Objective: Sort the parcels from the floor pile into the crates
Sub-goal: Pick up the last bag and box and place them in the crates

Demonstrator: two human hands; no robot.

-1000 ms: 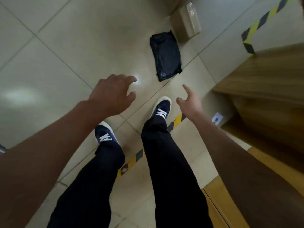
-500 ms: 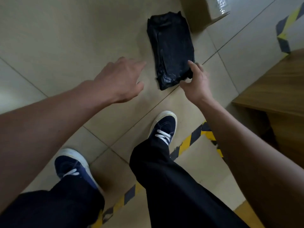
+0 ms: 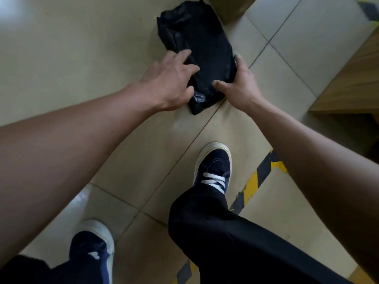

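A black plastic-wrapped parcel [image 3: 201, 37] lies flat on the tiled floor at the top centre. My left hand [image 3: 168, 83] lies on its near left part, fingers spread over the wrapping. My right hand [image 3: 240, 87] grips the near right corner, with the thumb on top and the fingers down along the right edge. No crate is in view.
A cardboard box [image 3: 231, 7] sits just behind the parcel, cut off by the top edge. A wooden platform [image 3: 352, 78] stands at the right. Yellow-black hazard tape [image 3: 256, 181] crosses the floor by my front shoe [image 3: 213, 167].
I have stepped forward and bent lower. Both hands have come down from above the floor onto the black parcel, the right one closing on its corner.
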